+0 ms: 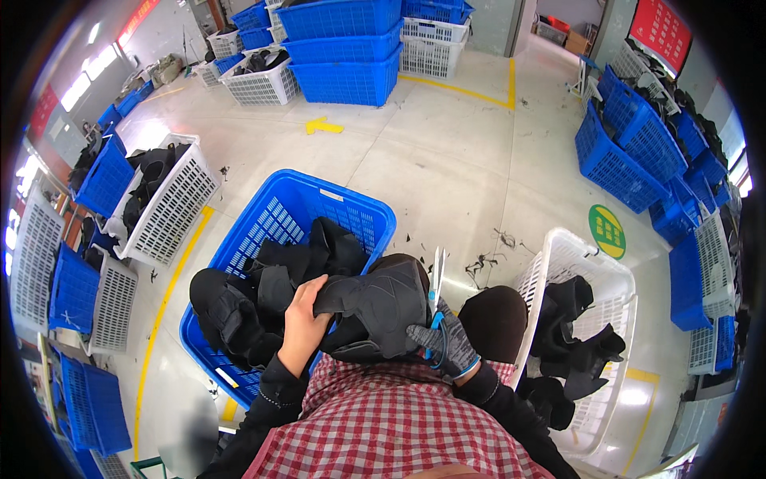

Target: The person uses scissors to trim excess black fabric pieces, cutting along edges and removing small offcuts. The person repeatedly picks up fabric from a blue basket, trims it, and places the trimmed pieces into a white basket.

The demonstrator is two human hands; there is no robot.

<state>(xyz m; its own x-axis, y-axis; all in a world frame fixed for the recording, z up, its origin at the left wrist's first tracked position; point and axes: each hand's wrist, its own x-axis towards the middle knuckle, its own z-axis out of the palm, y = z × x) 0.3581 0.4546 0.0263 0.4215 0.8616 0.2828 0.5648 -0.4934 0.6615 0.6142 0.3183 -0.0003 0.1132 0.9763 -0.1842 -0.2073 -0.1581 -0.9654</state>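
Note:
Across my lap lies a black shoe upper with stitched panels. My bare left hand grips its left end, the thumb on top and the other fingers partly hidden. On my right hand is a grey knit glove. That hand is closed around scissors with blue handles, their blades pointing away from me beside the upper's right edge. Its gloved fingers also touch the upper. To the left, a blue plastic basket holds several similar black uppers.
At my right stands a white basket with several black pieces in it. Stacked blue baskets rise at the back, and more baskets line both sides. Dark thread scraps litter the pale floor.

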